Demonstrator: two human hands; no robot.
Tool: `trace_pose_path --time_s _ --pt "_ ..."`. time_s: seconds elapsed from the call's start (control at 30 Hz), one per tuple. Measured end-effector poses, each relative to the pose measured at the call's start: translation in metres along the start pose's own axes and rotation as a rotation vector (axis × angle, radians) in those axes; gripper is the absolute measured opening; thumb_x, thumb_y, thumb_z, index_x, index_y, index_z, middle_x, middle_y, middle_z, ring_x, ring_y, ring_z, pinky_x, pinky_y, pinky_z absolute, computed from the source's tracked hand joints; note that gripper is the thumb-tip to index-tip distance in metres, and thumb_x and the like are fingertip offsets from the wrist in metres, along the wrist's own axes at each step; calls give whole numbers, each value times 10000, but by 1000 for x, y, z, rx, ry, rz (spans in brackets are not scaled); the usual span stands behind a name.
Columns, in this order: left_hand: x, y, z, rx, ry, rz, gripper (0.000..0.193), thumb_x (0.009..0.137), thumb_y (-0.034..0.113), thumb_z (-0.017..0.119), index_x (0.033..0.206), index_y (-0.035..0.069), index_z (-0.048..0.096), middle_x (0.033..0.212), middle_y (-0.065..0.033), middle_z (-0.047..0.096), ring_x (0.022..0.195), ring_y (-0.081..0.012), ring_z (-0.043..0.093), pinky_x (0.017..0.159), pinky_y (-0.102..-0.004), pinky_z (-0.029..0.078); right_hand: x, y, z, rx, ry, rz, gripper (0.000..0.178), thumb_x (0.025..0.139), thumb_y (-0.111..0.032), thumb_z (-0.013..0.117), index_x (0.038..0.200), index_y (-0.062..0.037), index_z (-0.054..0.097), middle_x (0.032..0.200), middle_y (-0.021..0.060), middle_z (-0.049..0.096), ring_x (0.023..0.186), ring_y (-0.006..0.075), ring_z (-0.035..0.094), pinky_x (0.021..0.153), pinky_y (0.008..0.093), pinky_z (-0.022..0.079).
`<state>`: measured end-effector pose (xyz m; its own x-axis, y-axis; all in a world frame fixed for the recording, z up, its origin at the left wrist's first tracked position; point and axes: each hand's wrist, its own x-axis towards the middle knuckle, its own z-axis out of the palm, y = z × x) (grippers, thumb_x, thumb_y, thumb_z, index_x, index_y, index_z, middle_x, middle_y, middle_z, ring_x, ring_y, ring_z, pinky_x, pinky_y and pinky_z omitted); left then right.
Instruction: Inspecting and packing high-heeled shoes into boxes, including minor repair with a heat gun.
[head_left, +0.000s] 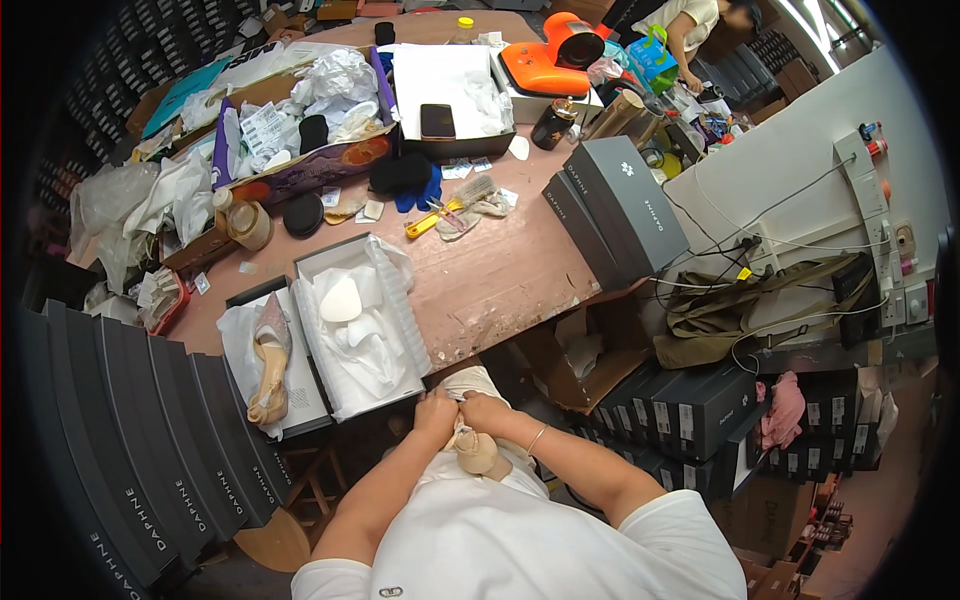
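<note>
Close to my body, below the table edge, a beige shoe sits between my two hands with its rounded heel end toward me. My left hand has its fingers closed at the shoe's far part. Beside it, my right hand is also closed there, the knuckles nearly touching; the fingertips are hidden. A matching beige shoe lies on white paper in a box lid at the table's near left. Next to that stands an open grey shoebox lined with white tissue and holding white paper pieces.
Grey shoeboxes stack high at my left; two more boxes stand on the table's right. A yellow-handled brush, black pads, a phone and an orange machine lie farther back. Another person is at far right.
</note>
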<state>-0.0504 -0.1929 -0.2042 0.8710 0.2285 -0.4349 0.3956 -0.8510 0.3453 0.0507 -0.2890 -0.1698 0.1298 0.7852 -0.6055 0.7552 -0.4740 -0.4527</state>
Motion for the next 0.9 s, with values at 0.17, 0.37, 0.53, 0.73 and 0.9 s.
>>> trace_pose_path --time_s 0.17,0.37,0.53,0.73,0.9 --pt "-8 1 11 -52 221 -67 141 765 137 628 807 28 707 1210 -112 502 1079 -279 535 903 -437 474 -1 -5 -1 65 11 17 248 816 -184 542 918 4 668 1047 223 606 930 373 624 819 437 510" --pt "-1 2 3 -46 17 -14 152 767 151 635 831 36 711 1138 -146 525 1015 -304 588 859 -432 498 -3 2 -1 45 63 -60 256 822 -205 543 886 0 682 958 229 631 903 378 630 762 441 524" --pt "0 3 2 -14 168 83 143 727 136 620 735 10 687 960 -151 557 819 -284 656 634 -381 570 4 16 12 112 89 2 268 836 -216 567 945 7 669 1047 237 600 930 370 627 800 447 517" --pt "-2 0 1 -87 153 92 123 733 96 604 771 4 678 992 -139 549 836 -296 652 789 -404 546 -3 -3 -7 119 3 75 297 842 -215 539 1023 1 632 1156 263 562 1004 382 596 855 430 494" --pt "-14 -7 1 -160 192 71 117 740 83 589 790 20 673 1022 -104 540 935 -265 611 923 -447 450 8 3 16 120 56 90 354 853 -216 519 1156 -62 618 1380 315 374 1013 394 609 850 448 501"
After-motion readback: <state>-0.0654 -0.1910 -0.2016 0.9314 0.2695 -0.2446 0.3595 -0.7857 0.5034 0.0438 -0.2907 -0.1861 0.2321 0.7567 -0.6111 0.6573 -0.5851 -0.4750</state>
